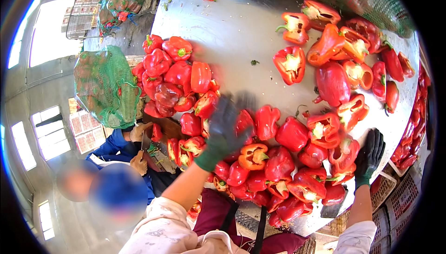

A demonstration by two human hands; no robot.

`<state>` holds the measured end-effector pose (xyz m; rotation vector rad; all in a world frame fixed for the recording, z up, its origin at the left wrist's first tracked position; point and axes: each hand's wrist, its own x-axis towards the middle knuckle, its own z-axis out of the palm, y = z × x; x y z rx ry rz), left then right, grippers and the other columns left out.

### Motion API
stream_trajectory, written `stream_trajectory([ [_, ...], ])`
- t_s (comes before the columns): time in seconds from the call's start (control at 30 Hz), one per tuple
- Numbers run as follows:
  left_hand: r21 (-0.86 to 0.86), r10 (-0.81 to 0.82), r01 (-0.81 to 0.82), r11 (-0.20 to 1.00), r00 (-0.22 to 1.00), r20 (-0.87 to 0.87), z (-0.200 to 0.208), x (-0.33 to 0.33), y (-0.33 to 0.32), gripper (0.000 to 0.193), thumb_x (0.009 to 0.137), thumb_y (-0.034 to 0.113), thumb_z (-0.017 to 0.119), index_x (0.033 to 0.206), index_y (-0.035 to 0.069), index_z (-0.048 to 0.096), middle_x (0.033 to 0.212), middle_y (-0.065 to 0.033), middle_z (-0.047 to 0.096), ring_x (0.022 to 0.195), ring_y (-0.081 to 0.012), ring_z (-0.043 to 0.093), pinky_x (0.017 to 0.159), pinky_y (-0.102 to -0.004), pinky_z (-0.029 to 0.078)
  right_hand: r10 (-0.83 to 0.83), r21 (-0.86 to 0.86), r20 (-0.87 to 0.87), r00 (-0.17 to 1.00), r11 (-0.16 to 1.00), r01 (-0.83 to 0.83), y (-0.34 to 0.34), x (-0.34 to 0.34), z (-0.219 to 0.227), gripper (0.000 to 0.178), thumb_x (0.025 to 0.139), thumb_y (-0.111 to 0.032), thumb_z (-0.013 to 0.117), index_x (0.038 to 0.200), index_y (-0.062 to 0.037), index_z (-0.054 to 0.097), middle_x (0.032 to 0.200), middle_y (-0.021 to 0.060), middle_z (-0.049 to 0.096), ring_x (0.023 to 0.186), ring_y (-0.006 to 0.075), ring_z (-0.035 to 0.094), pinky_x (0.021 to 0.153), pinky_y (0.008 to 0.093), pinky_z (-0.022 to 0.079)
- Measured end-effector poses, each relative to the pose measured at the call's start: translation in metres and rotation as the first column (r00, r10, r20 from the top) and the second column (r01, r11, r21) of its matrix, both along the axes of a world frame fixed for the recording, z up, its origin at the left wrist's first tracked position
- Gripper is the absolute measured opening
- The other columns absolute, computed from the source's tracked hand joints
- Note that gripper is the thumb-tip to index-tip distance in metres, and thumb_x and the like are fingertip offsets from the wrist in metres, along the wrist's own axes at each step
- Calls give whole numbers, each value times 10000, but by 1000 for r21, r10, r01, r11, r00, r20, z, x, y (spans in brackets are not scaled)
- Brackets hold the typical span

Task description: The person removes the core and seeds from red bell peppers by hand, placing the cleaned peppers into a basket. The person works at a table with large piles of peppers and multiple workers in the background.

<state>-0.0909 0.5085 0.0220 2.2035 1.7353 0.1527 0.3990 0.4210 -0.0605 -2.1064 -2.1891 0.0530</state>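
Observation:
My left hand (pixel 225 128), in a dark glove with a green cuff, is over the table among red bell peppers. Motion blurs it, but its fingers look stretched and apart, and I see nothing held in it. At the table's right edge, my right hand (pixel 370 154) lies with its gloved fingers stretched out, beside a halved bell pepper (pixel 344 154). Between my hands a heap of whole and cut peppers (pixel 278 163) lies along the near edge. Another group of whole peppers (pixel 179 72) sits at the left edge.
Cut peppers (pixel 334 45) lie at the far right of the metal table (pixel 232 26). Green mesh sacks (pixel 104 86) stand at the left and far edge. A co-worker (pixel 123 149) in blue sits at the left. Plastic crates (pixel 404 193) and more peppers are at the right.

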Motion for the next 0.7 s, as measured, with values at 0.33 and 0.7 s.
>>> stream_trajectory([
  [0.33,242,148,-131,961,987,-54,-55,-73,62,340,868,260,709,1126,45,650,1229,-190,623,1195,-402,559,1025,-468,461,37,48,-53,998,998,-34,8,-1,4,622,868,3,484,1483,-75,430,1500,161,472,1420,358,411,1181,528,281],
  [0.7,-151,-136,160,976,978,159,38,55,-49,515,795,245,816,1233,39,642,1277,-146,629,1239,-369,571,1068,-530,447,-30,-4,-68,997,1000,30,2,-2,6,610,839,-59,523,1447,-66,481,1487,169,479,1415,382,399,1188,545,260],
])
